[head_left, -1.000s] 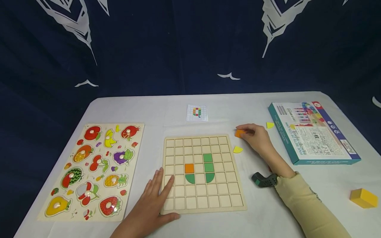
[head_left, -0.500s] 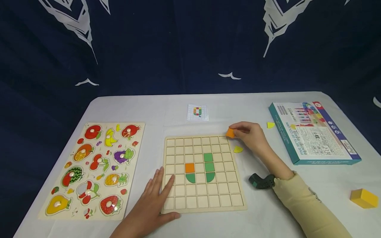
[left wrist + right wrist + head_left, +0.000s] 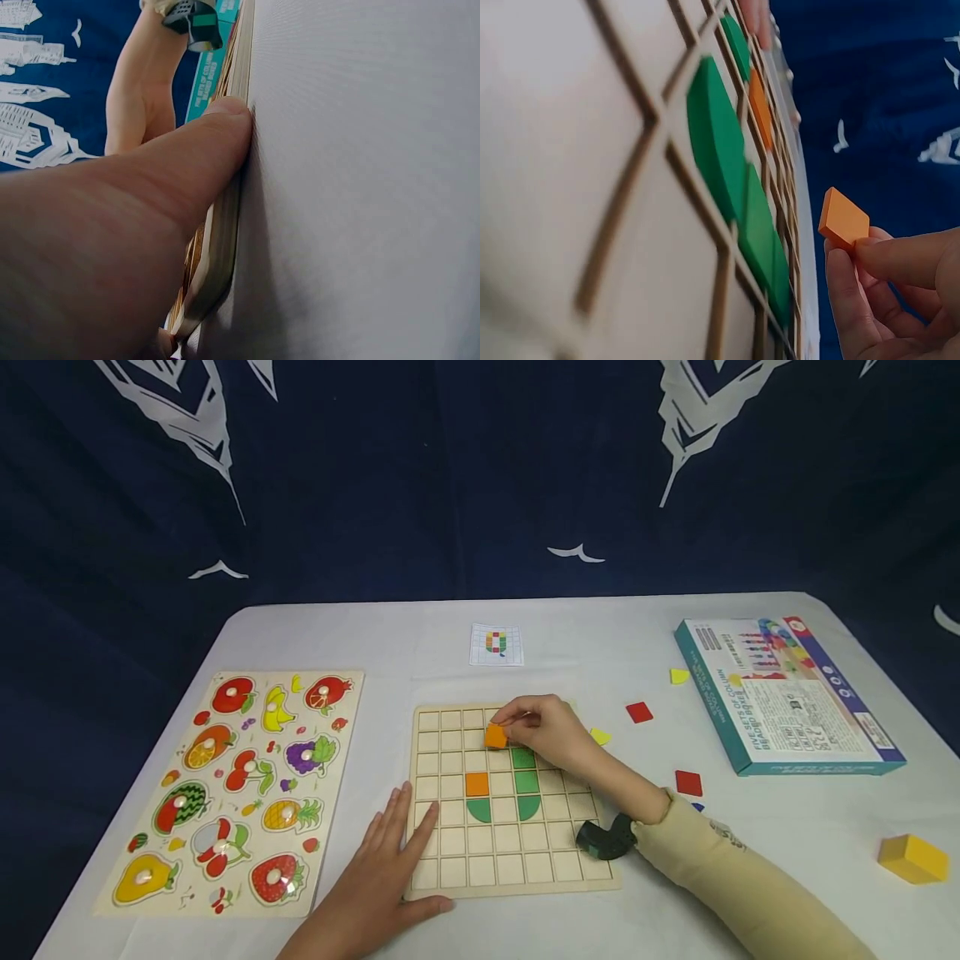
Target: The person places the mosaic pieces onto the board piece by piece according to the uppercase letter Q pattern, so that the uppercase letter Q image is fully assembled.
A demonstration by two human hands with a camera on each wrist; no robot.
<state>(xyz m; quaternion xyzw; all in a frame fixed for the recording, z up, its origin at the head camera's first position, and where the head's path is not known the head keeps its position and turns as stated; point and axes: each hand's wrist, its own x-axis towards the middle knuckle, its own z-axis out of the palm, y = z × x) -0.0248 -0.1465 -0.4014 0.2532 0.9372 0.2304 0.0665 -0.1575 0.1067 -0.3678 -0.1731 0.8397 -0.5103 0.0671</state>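
Between right fingertips (image 3: 843,271), orange tile (image 3: 845,217), above board (image 3: 510,867)

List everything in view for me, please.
Grid board: one, pale wood, centre
Green tiles: four, green, on board
Orange tiles: two, orange, one on board, one held above
Yellow tiles: two, yellow, right of board
Red tiles: two, red, right of board
Blue piece: one, blue, near red tile
Card: one, multicoloured, behind board
Fruit puzzle: one, multicoloured, left
Box: one, teal and white, right
Block: one, yellow, far right
Table: one, white, underneath
Curtain: one, navy and white, behind
Wrist camera: one, dark, right wrist
Sleeve: one, pale yellow, right arm
Left hand: one, on board's edge
Right hand: one, pinching orange tile
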